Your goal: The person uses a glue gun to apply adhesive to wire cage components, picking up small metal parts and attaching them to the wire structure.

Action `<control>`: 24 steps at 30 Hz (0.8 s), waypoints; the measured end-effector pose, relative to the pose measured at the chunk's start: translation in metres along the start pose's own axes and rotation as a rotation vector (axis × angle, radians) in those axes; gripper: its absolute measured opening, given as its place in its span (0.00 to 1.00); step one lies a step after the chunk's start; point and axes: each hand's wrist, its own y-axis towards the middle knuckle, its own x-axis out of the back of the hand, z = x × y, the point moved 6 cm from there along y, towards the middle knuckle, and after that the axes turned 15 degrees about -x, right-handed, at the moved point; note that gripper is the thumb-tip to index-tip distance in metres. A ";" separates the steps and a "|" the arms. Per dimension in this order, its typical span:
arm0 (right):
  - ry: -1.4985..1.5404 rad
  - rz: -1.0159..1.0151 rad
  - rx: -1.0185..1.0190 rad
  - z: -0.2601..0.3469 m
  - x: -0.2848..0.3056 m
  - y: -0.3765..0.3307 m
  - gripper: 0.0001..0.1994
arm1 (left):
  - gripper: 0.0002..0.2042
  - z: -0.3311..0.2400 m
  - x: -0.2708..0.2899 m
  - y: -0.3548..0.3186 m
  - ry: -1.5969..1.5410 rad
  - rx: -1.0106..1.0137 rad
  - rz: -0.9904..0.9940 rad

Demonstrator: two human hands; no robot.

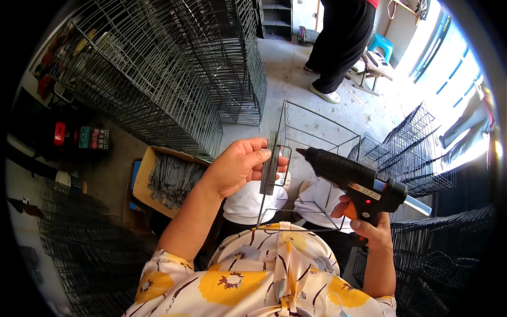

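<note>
A black wire frame (323, 118) stands upright over my lap, its thin bars forming an open box. Along its left side lies a flat dark grey strip (268, 177), which my left hand (232, 168) pinches, thumb in front and fingertips passing behind by a small wire loop. My right hand (374, 230) grips a black hot glue gun (346, 173) by its handle, with a finger at the orange trigger. The gun's nozzle points left toward the strip, a short gap apart from it. A red light glows on its body, and a pale glue stick (419, 205) sticks out at the back.
A cardboard box (141, 184) of grey strips sits left of my arm. Tall stacks of wire racks (153, 79) rise at the far left, with more wire racks (404, 150) to the right. Another person (340, 45) stands ahead, near a blue stool (381, 46).
</note>
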 end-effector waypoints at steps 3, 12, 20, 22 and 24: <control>-0.024 0.044 -0.010 0.002 -0.006 0.008 0.26 | 0.14 -0.004 -0.001 0.001 -0.027 0.024 0.001; -0.067 0.142 -0.041 0.010 -0.016 0.025 0.22 | 0.13 -0.004 0.000 0.004 -0.073 0.053 -0.002; -0.163 0.126 -0.094 0.011 -0.020 0.030 0.21 | 0.13 -0.004 -0.002 0.003 -0.091 0.040 0.051; -0.171 0.119 -0.130 0.010 -0.019 0.028 0.21 | 0.13 -0.002 -0.001 0.003 -0.094 0.047 0.048; -0.169 0.101 -0.158 0.009 -0.017 0.024 0.21 | 0.13 -0.004 -0.002 0.004 -0.098 0.042 0.060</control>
